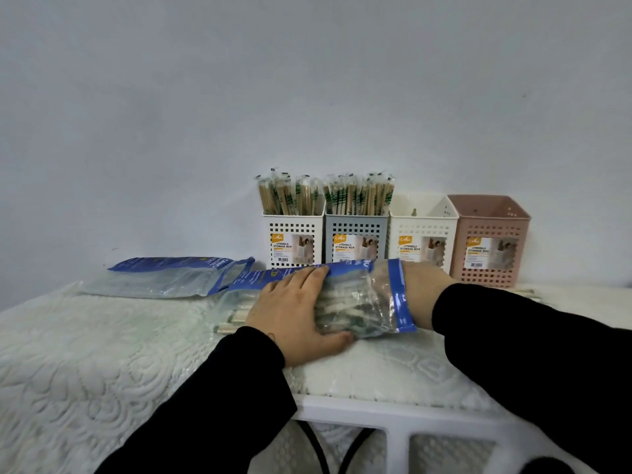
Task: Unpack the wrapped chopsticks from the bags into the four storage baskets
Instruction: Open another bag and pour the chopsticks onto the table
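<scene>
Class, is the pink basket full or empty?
Apparently empty: no chopsticks rise above the pink basket rim, unlike the two full baskets.

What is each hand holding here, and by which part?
The left hand rests across the middle of the clear chopstick bag, thumb at its near edge. The right hand reaches into the bag's open blue-edged end; its grip inside cannot be told.
</scene>
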`<state>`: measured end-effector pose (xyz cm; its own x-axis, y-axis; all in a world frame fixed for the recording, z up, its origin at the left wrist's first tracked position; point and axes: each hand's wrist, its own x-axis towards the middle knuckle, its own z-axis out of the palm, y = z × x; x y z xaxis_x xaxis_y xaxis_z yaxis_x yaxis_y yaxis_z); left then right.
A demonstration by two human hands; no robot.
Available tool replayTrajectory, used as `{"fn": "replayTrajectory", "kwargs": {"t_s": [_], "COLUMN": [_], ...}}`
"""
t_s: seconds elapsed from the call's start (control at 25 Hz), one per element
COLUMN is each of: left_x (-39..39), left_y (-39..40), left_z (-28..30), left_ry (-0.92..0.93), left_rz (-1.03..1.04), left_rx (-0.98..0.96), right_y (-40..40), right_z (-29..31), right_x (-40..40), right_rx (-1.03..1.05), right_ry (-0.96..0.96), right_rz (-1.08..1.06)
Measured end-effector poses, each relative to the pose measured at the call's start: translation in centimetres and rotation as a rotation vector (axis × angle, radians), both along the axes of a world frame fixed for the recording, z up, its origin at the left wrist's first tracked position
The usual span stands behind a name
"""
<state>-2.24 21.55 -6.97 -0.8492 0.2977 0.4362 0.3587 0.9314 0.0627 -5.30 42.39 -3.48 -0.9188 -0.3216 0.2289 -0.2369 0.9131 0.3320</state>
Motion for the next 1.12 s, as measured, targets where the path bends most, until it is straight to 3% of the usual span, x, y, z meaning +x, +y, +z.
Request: {"fn": "replayTrajectory", "kwargs": {"t_s": [0.12,0.24,0.36,0.72,1.04,1.12], "left_x": [0.5,0.9,0.5,0.0,0.0,0.2], "left_y": [2.4,7.1,11.0,13.8,14.0,14.1], "left_z": [0.1,0.5,0.9,-0.2,-0.4,-0.4], "left_ry": [0.040,0.135,0.119,0.076,0.053,0.050], "left_rz": [-0.005,-0.099,-0.108,0.043,0.070,0.069], "left_rx": [-0.040,-0.081,-0.083,0.002,-0.015,-0.013], "right_y": [1.8,3.9,6.8,18.4,21.8,21.7], "right_z": [-0.2,-0.1,-0.6,-1.7,-1.0,0.0], "right_x": [1.2,2.7,3.0,1.0,-0.2,0.3], "right_rx": [0.048,-0.011,-0.035,-0.128,0.015,0.006], "right_ry": [0.136,0.198,0.211,0.091,-0.044,-0.159], "right_rz": [0.108,0.113,0.120,-0.128,-0.358,-0.380]}}
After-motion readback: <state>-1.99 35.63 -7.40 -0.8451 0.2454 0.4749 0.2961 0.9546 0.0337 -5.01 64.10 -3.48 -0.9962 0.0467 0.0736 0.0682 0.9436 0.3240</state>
